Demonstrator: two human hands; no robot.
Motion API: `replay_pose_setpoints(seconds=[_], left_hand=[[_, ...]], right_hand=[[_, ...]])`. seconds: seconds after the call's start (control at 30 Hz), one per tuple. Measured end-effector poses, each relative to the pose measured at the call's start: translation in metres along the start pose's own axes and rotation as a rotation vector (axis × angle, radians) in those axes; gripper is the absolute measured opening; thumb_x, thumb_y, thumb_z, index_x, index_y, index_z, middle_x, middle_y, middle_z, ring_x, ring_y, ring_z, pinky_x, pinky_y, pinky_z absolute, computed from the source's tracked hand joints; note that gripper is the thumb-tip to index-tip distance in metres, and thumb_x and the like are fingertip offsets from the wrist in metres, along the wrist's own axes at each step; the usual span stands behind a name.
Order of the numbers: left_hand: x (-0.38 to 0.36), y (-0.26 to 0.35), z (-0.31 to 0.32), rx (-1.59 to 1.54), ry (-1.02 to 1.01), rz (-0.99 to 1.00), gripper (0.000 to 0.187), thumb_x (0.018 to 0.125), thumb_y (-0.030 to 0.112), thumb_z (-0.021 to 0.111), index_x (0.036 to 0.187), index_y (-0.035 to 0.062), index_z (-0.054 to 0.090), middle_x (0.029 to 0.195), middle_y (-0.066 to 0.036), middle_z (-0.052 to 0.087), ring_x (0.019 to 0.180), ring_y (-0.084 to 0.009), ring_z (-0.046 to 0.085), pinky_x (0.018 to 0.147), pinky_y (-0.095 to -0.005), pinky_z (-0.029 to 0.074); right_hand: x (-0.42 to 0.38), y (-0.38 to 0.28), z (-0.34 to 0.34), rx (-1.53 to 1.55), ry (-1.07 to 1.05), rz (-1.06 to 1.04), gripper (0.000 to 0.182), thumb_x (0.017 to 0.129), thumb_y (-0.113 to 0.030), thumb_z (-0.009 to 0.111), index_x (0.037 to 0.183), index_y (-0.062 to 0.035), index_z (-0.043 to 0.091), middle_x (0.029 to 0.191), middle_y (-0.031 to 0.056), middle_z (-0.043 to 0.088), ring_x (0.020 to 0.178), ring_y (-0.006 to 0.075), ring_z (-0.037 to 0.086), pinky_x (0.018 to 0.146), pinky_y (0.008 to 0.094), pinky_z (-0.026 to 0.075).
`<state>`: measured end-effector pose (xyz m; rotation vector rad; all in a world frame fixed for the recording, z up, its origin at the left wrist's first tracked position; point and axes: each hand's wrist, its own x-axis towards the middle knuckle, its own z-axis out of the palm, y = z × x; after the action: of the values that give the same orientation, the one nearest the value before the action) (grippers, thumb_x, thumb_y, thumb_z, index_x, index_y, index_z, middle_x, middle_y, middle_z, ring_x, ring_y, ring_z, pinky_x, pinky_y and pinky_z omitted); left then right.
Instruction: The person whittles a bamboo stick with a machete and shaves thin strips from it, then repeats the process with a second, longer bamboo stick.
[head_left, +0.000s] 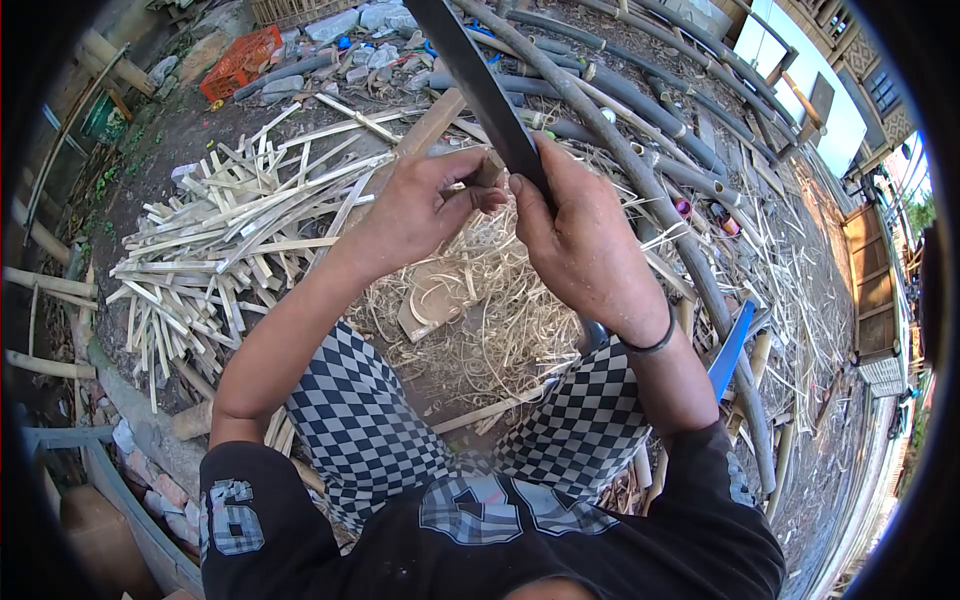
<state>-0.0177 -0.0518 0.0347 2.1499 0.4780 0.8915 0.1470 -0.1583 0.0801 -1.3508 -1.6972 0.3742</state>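
My right hand (590, 235) is closed around the lower end of a machete (480, 85), whose long dark blade slants up and to the left. The thumb lies along it, and its handle is hidden in the hand. Close beside the blade, my left hand (425, 205) has its fingers curled in and the thumb near the fingertips. Whether anything small is pinched there, I cannot make out. Behind the left hand a wooden plank (432, 122) slopes upward. Below both hands, curly shavings (500, 325) cover the ground between my knees, around a flat piece of wood (430, 305).
A large pile of split bamboo strips (215, 235) lies to the left. Long bamboo poles (670, 195) cross the right side, near a blue saw-like tool (732, 350). An orange crate (240, 62) and rubble (365, 50) stand farther back.
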Motion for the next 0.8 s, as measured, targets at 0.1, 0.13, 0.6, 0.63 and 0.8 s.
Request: replay_pose_setpoints(seconds=[0.1,0.13,0.6,0.63,0.8], left_hand=[[0.001,0.005,-0.002,0.040,-0.034,-0.028,0.012,0.091,-0.004,0.062,0.103,-0.0046,0.064,0.092,-0.014,0.072,0.089,-0.0187,0.073,0.083,-0.0329,0.060],[-0.005,-0.008,0.004,0.023,-0.041,-0.134,0.014,0.091,-0.005,0.062,0.104,-0.0039,0.065,0.091,-0.016,0.072,0.091,-0.0218,0.074,0.086,-0.0341,0.061],[-0.010,-0.037,0.001,-0.404,-0.155,-0.243,0.015,0.097,0.006,0.066,0.109,-0.0017,0.069,0.098,-0.006,0.072,0.098,-0.0107,0.066,0.091,-0.0290,0.054],[-0.012,-0.041,0.002,-0.407,-0.159,-0.250,0.016,0.097,0.006,0.066,0.111,-0.0009,0.070,0.099,-0.006,0.073,0.097,-0.0104,0.066,0.089,-0.0288,0.054],[-0.009,-0.041,-0.009,-0.292,-0.199,-0.255,0.018,0.096,0.008,0.068,0.112,0.0015,0.073,0.098,-0.005,0.075,0.095,-0.0101,0.067,0.087,-0.0277,0.053]], right_hand=[[-0.001,-0.008,0.002,-0.004,-0.034,0.072,0.021,0.097,-0.005,0.054,0.117,0.0021,0.056,0.080,0.0247,0.063,0.074,0.0414,0.065,0.066,0.0463,0.047],[-0.002,0.009,0.012,-0.096,-0.072,0.068,0.020,0.097,-0.005,0.054,0.116,0.0020,0.056,0.080,0.0254,0.063,0.073,0.0427,0.064,0.065,0.0474,0.047],[-0.001,0.014,0.015,0.010,-0.111,0.032,0.024,0.095,-0.003,0.052,0.117,0.0036,0.050,0.076,0.0283,0.064,0.073,0.0462,0.065,0.064,0.0538,0.049],[-0.001,0.016,0.015,0.048,-0.120,0.011,0.021,0.097,-0.005,0.052,0.117,0.0029,0.051,0.074,0.0240,0.065,0.068,0.0406,0.067,0.060,0.0493,0.051],[0.004,0.022,0.006,0.589,-0.416,0.348,0.020,0.103,-0.012,0.051,0.119,-0.0012,0.053,0.071,0.0031,0.058,0.059,0.0121,0.057,0.053,0.0294,0.046]])
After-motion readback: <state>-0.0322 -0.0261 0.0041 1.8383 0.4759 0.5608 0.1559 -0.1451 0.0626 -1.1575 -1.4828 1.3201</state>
